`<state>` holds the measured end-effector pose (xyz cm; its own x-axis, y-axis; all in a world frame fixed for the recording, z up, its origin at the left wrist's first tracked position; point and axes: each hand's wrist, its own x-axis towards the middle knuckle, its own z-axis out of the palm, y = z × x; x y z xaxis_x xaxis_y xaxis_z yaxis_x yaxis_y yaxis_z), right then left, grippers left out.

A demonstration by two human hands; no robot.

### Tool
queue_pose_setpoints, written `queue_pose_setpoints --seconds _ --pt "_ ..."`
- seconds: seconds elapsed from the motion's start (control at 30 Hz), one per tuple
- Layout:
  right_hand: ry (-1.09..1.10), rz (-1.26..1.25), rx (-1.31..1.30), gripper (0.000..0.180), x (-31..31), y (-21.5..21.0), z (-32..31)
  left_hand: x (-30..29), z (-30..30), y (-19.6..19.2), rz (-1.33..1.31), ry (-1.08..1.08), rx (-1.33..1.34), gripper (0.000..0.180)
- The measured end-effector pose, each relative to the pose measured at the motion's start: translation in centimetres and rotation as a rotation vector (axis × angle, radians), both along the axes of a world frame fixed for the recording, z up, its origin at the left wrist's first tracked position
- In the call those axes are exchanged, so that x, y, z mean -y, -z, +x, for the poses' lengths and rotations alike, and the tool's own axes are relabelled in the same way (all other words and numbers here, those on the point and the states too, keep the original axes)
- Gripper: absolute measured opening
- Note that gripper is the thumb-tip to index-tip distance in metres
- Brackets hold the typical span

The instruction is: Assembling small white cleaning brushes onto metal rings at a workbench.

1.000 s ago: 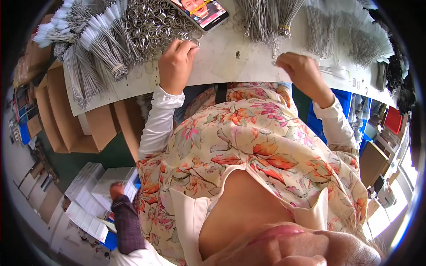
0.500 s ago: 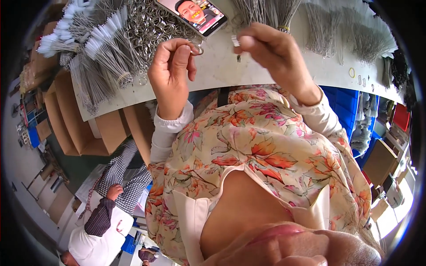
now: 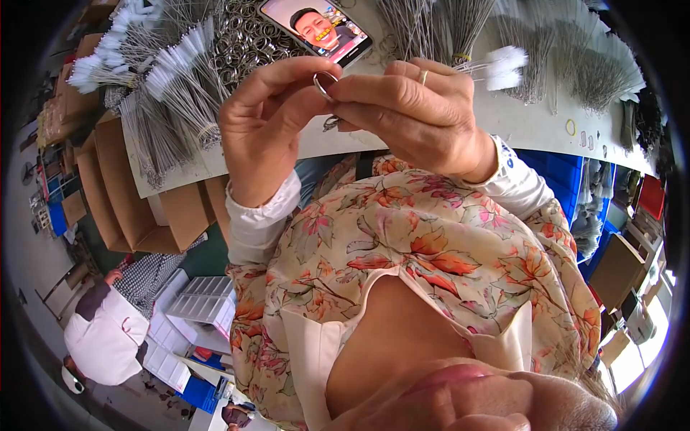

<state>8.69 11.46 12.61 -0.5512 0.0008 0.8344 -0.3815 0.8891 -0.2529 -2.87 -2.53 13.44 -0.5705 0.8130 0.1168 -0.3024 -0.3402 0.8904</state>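
Both hands are raised in front of the chest, above the near edge of the white table (image 3: 503,122), and they meet over a small metal ring (image 3: 322,83). The left hand (image 3: 266,122) has thumb and forefinger pinched shut on the ring's left side; the right hand (image 3: 413,108) closes on it from the other side, fingers curled in, a band on one finger. From the right hand a thin wire brush (image 3: 496,63) sticks out to the right, its white fluffy tip over the table; whether its wire end touches the ring I cannot tell, the fingers hide it. Just behind the hands a phone (image 3: 316,30) lies face up on the table with its screen lit. To its left is a heap of loose rings (image 3: 244,39), and further left bundles of white-tipped brushes (image 3: 169,79) fan out over the table corner. More wire bundles (image 3: 575,65) lie along the far right of the table. Brown cartons (image 3: 136,194) stand under the table's left end. Down on the floor to the left another person (image 3: 108,330) in a white top bends beside a clear tray (image 3: 201,298).
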Motion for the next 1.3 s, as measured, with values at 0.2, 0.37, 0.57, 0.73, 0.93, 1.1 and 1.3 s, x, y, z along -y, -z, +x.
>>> queue_pose_setpoints --seconds 0.2,0.37,0.57,0.73,0.93,1.1,1.3 --pt "-0.08 -0.034 0.041 0.02 0.0 0.3 -0.7 0.4 -0.7 -2.3 -0.216 0.03 -0.375 0.025" --pt "-0.299 -1.099 0.468 0.014 -0.1 -2.6 0.0 0.3 0.0 -1.4 -0.021 -0.328 -0.802 0.029" --pt "-0.491 -1.449 0.526 0.018 0.3 -2.2 -0.8 -0.3 0.0 -0.7 -0.037 -0.454 -0.959 0.03" --pt "-0.472 -1.419 0.531 0.017 0.5 -1.6 -1.3 -0.5 -0.3 -0.7 -0.038 -0.423 -0.971 0.032" --pt "-0.556 -1.283 0.53 0.012 -0.5 0.8 -2.3 -0.3 -0.5 -0.5 -0.082 -0.337 -0.858 0.031" --pt "-0.346 -1.024 0.706 0.018 -0.4 -1.0 -1.5 0.3 -1.2 0.2 -0.061 -0.229 -0.619 0.029" --pt "-0.484 -1.239 0.651 0.016 0.4 -0.3 -0.9 0.7 -1.0 -0.7 -0.045 -0.181 -0.443 0.028"
